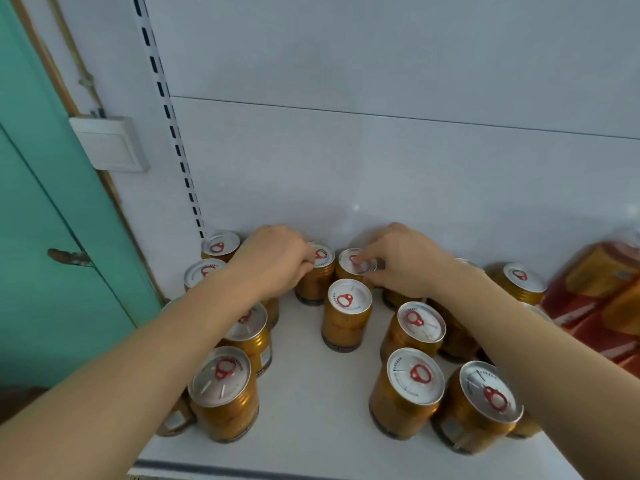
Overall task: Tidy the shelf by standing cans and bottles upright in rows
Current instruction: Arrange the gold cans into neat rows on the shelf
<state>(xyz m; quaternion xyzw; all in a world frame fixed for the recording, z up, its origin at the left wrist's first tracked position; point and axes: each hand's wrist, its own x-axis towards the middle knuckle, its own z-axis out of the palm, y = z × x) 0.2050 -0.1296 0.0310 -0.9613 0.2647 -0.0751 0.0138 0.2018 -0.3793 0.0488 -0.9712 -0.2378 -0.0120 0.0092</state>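
Several golden-orange cans with silver lids and red pull rings stand upright on the white shelf (311, 393). My left hand (273, 261) grips a can (317, 278) at the back, fingers wrapped round its top. My right hand (401, 261) holds the neighbouring back can (353, 265), with fingertips on its lid. One can (346, 315) stands alone in the middle, just in front of those two. Other cans stand in loose columns to the left (223, 393) and to the right (407, 393). My forearms hide parts of some cans.
Red and orange packaged goods (599, 303) lie at the right end of the shelf, blurred. The white back panel (381, 168) rises right behind the cans, with a slotted upright (173, 126) at its left. A green door (41, 237) and a wall switch (107, 143) lie further left.
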